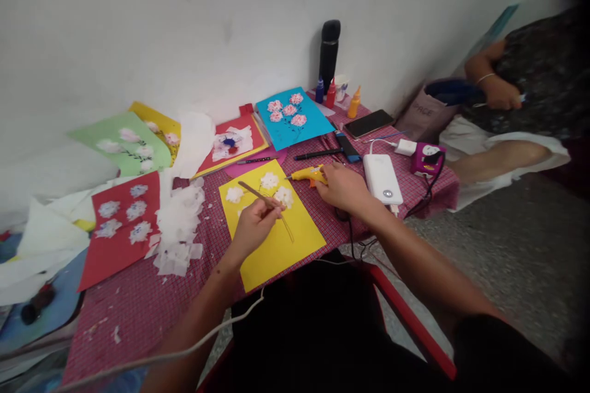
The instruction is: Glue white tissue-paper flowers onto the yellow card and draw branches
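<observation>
Over a yellow sheet (262,264) with white paper flowers, my left hand (258,221) is closed on tweezers (251,189) that slant up to the left. A small white flower (283,196) lies beside its fingertips; whether they touch it is unclear. Thin drawn stems run down the sheet. My right hand (343,187) is wrapped round a yellow glue gun (304,174), which lies at the sheet's right edge, its nozzle pointing left toward the flowers.
A white power bank (383,178), a phone (369,123) and a purple box (428,159) are at the right. A blue sheet (276,135) and paint bottles (330,95) stand behind. White tissue pieces (179,221) and a red sheet (110,264) lie left. A person's hand (502,93) shows far right.
</observation>
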{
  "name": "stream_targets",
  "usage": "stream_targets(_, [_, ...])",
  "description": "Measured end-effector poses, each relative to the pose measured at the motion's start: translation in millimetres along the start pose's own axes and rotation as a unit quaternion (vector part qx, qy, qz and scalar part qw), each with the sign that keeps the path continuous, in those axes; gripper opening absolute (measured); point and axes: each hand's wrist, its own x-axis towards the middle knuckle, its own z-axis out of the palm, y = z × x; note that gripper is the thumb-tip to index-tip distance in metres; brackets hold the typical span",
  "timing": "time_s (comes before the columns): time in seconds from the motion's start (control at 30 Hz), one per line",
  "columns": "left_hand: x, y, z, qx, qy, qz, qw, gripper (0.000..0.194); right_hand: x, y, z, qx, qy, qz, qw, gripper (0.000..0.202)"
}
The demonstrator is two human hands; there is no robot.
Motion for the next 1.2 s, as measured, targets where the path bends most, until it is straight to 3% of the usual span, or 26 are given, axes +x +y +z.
stream_targets(0.2, [23, -5, 3.0, -0.026, 0.029, 0.012, 0.999, 0.022, 13, -4, 10, -0.044, -0.06, 0.032, 0.997, 0.043])
stream_targets(0.37, [42, 2, 6.1, 0.068, -0.012, 0.051, 0.996, 0.02, 9, -5, 15, -0.065, -0.057, 0.063, 0.994, 0.043])
stream_targets(0.5, [63, 12, 9.6, 0.192, -0.074, 0.082, 0.975, 0.014, 11, -1, 12, -0.059, -0.08, 0.063, 0.993, 0.038])
stream_targets(0.73, [72, 6, 4.7, 0.288, -0.129, 0.111, 0.942, 0.015, 1, 27, -5, 0.075, 0.015, 0.131, 0.988, 0.049])
stream_targets(0.83, [69, 4, 0.1, 0.279, -0.122, 0.095, 0.948, 0.016, -11, 40, -5, 0.163, 0.035, 0.098, 0.981, 0.043])
stream_targets(0.97, [66, 4, -3.5, 0.266, -0.113, 0.083, 0.954, 0.016, -29, 45, 0, 0.206, -0.009, 0.056, 0.977, 0.025])
stream_targets(1.2, [65, 5, -6.6, 0.271, -0.094, 0.084, 0.954, 0.016, -40, 27, 7, 0.174, -0.053, 0.008, 0.983, 0.037])
